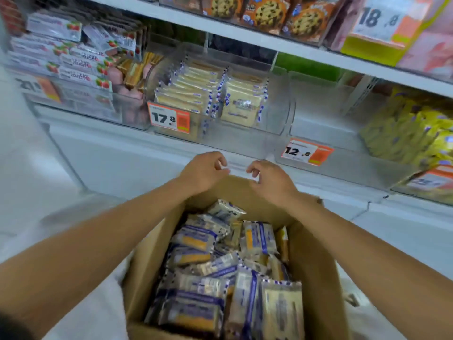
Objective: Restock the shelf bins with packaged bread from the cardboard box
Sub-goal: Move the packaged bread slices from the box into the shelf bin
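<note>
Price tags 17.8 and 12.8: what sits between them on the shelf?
In the head view, a clear bin holding blue-and-white bread packs sits between the 17.8 tag and the 12.8 tag.

A white-and-orange price tag [169, 118] on the front of the clear plastic bin [235, 134] at centre left of the frame reads "17.8". A second white-and-orange tag [306, 152], right of centre on the front of another clear bin [343, 168], reads "12.8". At the upper right, a larger tag [382, 20] on the upper shelf reads "18.8". A blurred tag [36, 88] at the left edge seems to begin "21". Print on the blue-and-white bread wrappers [196, 234] in the brown cardboard box [316, 266] is too blurred to read.
</note>
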Demonstrator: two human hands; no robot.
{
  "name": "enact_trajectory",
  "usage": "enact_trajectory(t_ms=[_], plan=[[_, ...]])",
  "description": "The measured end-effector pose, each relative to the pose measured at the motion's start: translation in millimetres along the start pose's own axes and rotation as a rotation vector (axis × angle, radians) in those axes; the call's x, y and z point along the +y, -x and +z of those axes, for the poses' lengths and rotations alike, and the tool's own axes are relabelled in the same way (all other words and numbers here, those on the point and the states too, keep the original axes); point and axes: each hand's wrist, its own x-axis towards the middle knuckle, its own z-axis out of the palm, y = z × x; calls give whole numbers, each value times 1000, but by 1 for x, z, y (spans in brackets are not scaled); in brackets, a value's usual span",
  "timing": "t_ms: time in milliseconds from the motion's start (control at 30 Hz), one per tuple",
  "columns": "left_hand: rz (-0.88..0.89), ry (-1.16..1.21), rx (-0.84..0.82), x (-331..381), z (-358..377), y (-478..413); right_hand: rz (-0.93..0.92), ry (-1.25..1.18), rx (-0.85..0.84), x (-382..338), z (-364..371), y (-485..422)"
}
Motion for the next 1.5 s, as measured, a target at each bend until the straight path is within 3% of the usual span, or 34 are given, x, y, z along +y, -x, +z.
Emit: enact_trajectory(t_ms=[133,300,400,533,633,767,867,967,1033,1133,1233,1500], plan=[[-154,6,-165,-56,49,34,152,-98,-222,42,66,37],[-343,97,-219,-91,81,43,259,-150,-336,77,144,20],[-399,134,-226,-97,89,45,274,-123,-291,84,188,6],[-415,116,-236,-96,92,44,272,-44,-80,97,223,5],[-345,81,-187,-88,94,39,226,-181,-36,94,211,13],[-139,11,-149,-61,96,33,-5,-268,31,70,146,21],[-103,22,-128,-45,100,32,22,-452,66,52,94,32],[-344,418,-46,-38,101,38,145,-553,25,55,66,45],[-567,751,-82,-37,98,44,238,-554,7,72,62,53],[-726,1004,-151,-44,90,52,329,-432,-115,103,77,67],[-756,1077,-195,-62,86,57,409,-351,-267,120,108,70],[-775,998,-196,-88,104,54,704,-592,-290,144,178,59]])
